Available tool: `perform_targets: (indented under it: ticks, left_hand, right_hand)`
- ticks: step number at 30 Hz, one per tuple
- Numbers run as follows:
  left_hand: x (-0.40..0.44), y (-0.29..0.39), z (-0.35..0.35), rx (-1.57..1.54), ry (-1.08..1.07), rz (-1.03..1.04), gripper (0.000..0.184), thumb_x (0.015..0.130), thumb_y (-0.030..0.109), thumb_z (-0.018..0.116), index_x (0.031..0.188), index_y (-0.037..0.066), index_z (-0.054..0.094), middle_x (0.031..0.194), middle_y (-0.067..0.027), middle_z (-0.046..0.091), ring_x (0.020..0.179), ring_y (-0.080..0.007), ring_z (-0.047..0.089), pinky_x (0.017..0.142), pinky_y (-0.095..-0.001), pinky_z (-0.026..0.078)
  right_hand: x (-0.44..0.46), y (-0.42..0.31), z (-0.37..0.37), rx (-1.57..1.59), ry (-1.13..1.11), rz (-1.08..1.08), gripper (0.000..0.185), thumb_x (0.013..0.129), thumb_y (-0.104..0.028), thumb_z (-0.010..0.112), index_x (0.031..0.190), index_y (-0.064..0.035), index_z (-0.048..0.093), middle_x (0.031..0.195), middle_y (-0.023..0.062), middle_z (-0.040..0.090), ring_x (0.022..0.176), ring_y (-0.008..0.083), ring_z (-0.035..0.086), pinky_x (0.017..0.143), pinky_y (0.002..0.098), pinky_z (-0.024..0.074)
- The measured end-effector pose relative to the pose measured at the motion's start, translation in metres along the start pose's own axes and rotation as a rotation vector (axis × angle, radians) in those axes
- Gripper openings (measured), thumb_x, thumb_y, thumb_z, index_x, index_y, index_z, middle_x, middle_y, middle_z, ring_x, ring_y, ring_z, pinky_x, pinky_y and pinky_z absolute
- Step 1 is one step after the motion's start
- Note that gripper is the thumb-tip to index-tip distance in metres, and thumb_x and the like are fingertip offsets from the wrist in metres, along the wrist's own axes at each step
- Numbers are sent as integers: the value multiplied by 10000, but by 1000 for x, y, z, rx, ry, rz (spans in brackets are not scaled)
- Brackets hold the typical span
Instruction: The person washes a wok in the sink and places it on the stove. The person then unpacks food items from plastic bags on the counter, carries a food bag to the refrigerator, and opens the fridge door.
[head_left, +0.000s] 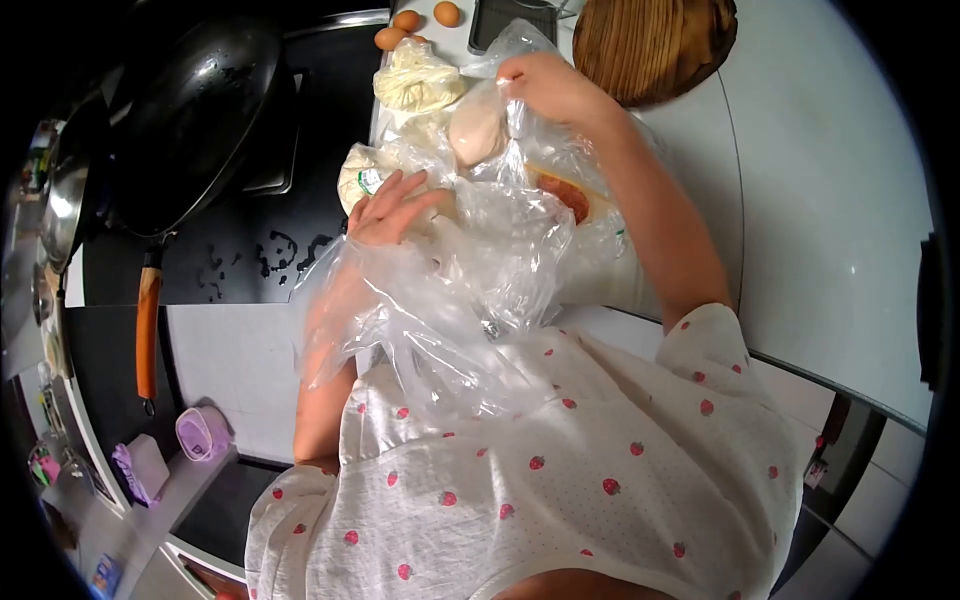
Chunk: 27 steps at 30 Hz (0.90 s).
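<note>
My right hand (550,85) is closed on the gathered top of a clear plastic bag (515,125), beside a smooth, pale pinkish lump (478,125) in plastic. Fingers spread, my left hand (390,208) rests against a bag of cream-coloured contents (355,180) with a small green-and-white label. A large, crumpled clear bag (430,330) drapes over my left wrist and forearm. Between my arms lies a package with a reddish-brown picture or content (565,197), partly covered by plastic. Farther back sits another knotted bag with pale yellow contents (420,78).
Several brown eggs (447,14) lie at the back near a dark tray (510,22). A round wooden board (655,45) is at the back right. On the left, a black wok (200,120) with an orange-brown handle sits on the dark stovetop (330,110), which has wet spots.
</note>
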<state>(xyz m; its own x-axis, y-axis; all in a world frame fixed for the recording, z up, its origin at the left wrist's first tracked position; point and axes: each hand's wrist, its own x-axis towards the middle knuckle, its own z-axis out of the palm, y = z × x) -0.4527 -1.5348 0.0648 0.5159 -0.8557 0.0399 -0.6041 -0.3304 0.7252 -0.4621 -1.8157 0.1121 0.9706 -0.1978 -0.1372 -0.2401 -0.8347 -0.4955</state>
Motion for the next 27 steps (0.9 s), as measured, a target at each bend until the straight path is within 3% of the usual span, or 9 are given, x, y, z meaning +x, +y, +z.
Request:
perform_targets:
  ticks: [8,10,11,12,13,15,22,24,27]
  left_hand:
    - [-7,-10,-18,-678,237,-286,416,662,82,674,1067,76,577,1097,-114,548,924,-174,551,749,-257,454]
    - [5,1,-9,-401,566,-90,277,699,105,677,952,19,605,868,-97,623,721,-136,573,623,-253,459]
    - [11,3,0,-286,496,-350,193,709,95,672,861,-5,608,718,-81,626,605,-125,555,563,-245,445]
    - [15,30,-2,-344,480,-245,134,717,71,663,795,-19,600,672,-98,622,563,-119,553,526,-252,443]
    - [18,18,17,-416,406,-310,126,695,14,657,806,-8,601,697,-126,606,579,-171,567,537,-274,448]
    - [26,8,41,-189,417,105,206,681,-3,601,883,34,607,819,-158,561,702,-323,554,623,-351,462]
    - [44,-1,49,-4,251,57,201,782,3,492,975,-12,546,809,-132,553,690,-250,549,660,-319,454]
    - [43,-4,31,-789,174,-115,261,819,50,499,1071,-19,507,787,-91,556,693,-206,565,684,-342,454]
    - [39,21,-11,-1223,291,58,557,806,335,574,1226,22,387,996,-53,522,901,-167,545,773,-340,451]
  right_hand:
    - [-8,-20,-16,387,250,-36,133,812,-30,460,882,-18,572,777,-8,554,720,73,494,667,226,409]
    - [-7,-27,-20,448,273,-69,132,813,-24,443,856,-17,568,782,-4,555,721,70,493,676,218,409]
    - [-6,-29,-21,578,259,-33,136,792,-32,457,859,-33,575,774,9,548,707,87,484,667,234,404]
    - [-4,-30,-22,706,240,3,146,771,-39,470,862,-49,583,767,21,541,693,103,474,657,249,399]
    - [1,-35,-20,704,319,-70,149,756,-17,452,832,-43,577,754,1,532,668,70,440,631,227,381]
    - [0,-44,-29,785,334,-163,158,752,-7,441,830,-35,576,761,1,541,675,66,439,634,217,378]
    - [-19,-95,-74,937,321,-512,202,747,74,364,757,-18,544,853,46,616,829,104,528,799,229,404]
    - [-26,-102,-85,945,242,-551,219,777,92,335,760,-23,521,913,106,592,870,154,536,790,257,421]
    - [-34,-125,-85,818,185,-726,212,749,81,359,752,-26,542,861,58,617,871,133,547,838,257,408]
